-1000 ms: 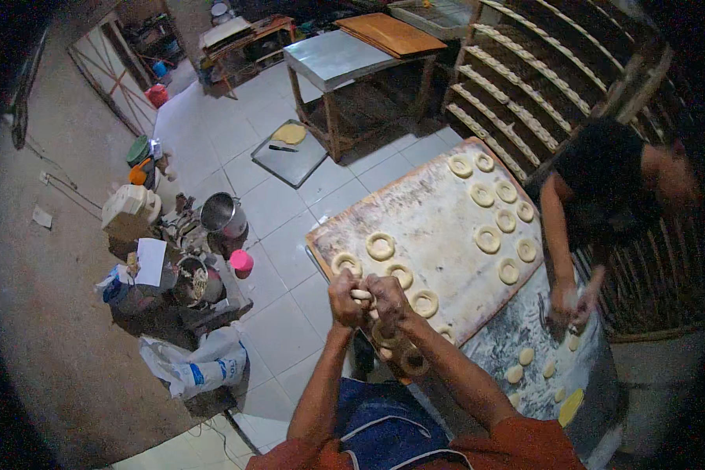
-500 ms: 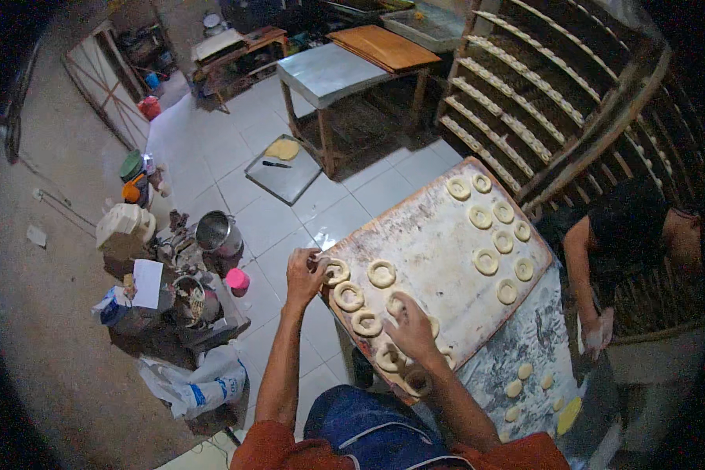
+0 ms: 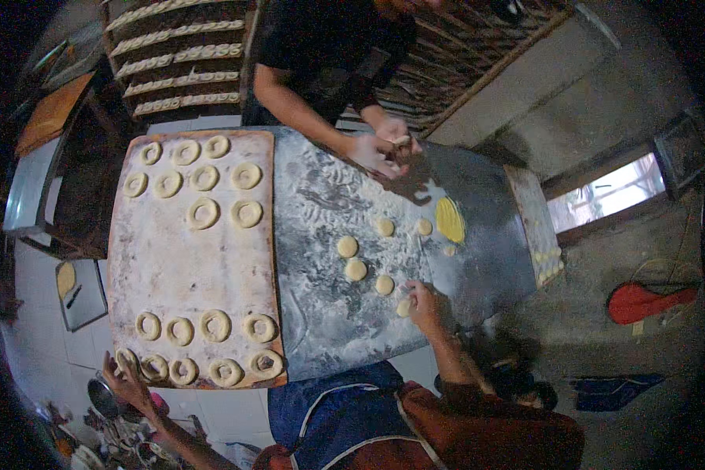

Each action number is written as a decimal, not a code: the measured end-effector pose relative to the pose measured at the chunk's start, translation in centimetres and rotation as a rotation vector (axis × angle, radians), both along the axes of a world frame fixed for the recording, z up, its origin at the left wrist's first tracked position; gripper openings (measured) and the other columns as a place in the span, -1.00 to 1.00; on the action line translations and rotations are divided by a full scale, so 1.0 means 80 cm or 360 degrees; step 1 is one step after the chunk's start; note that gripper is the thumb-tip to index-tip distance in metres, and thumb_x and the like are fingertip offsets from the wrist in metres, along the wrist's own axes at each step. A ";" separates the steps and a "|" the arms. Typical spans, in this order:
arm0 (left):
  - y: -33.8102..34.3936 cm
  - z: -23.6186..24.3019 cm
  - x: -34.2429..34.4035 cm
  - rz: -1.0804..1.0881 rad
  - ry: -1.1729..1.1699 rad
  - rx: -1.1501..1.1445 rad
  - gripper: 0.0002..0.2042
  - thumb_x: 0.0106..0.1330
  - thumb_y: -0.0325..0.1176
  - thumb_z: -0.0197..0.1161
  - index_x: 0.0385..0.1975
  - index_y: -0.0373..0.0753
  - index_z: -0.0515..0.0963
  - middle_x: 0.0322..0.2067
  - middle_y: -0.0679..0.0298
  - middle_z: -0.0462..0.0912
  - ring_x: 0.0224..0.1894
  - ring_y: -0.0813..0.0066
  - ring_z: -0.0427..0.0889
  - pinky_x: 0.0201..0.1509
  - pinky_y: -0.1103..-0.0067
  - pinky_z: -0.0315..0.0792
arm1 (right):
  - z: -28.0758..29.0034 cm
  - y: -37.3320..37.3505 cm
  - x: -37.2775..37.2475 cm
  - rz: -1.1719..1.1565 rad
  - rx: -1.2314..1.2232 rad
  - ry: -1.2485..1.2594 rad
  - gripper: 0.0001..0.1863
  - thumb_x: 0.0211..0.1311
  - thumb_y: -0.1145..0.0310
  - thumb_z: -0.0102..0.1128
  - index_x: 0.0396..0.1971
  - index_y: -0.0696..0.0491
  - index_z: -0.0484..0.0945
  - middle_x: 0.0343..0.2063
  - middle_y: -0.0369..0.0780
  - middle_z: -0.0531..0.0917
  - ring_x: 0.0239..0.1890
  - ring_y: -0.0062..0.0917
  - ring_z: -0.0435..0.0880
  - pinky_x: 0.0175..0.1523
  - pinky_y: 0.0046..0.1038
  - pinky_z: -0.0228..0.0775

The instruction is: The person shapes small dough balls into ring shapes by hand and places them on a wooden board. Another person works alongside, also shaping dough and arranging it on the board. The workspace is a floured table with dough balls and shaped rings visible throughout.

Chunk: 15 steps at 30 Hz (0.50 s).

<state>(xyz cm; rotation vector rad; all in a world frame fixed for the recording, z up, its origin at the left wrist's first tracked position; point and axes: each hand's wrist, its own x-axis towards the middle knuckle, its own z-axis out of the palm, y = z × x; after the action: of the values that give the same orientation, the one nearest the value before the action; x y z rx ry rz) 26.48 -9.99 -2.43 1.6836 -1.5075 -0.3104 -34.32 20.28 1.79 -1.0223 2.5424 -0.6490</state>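
Note:
At the near left corner of a floured wooden board (image 3: 192, 270), my left hand (image 3: 127, 385) is beside a dough ring (image 3: 127, 361), its fingers apart and touching the ring's edge. More dough rings (image 3: 215, 325) lie in two rows along the near side, and a further group (image 3: 204, 178) is at the far side. Over the floured dark table, my right hand (image 3: 431, 308) is open, fingertips right beside a small round dough piece (image 3: 404, 307). Several other dough pieces (image 3: 356, 270) lie flat to its left and beyond.
Across the dark table (image 3: 321, 313), another person's floured hands (image 3: 384, 149) work a bit of dough. A yellow oval thing (image 3: 450, 220) lies on the table. Racks of shaped dough (image 3: 182, 55) stand behind. At the right are a low window (image 3: 607, 192) and a red object (image 3: 646, 303).
My view has swung to the right. My right hand has left the dough rings on the board and reached the dough pieces on the table. My left hand stays at the board's corner.

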 end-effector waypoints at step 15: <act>0.294 0.062 -0.547 -0.0973 0.0583 0.0772 -0.85 0.28 -0.40 0.24 -0.23 -0.32 0.57 -0.31 0.18 0.63 -0.29 0.42 0.61 -0.29 0.52 0.48 | -0.049 0.047 -0.073 0.0504 -0.0315 -0.0129 -0.65 -0.05 0.26 0.47 -0.33 0.13 0.55 -0.42 -0.17 0.58 -0.34 -0.34 0.60 -0.21 -0.30 0.45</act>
<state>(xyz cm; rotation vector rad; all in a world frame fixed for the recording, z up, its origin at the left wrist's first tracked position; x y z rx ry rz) -17.25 13.53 2.54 1.3533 -1.7096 -1.3235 -40.15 24.05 -2.15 -1.3975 2.2119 -0.8403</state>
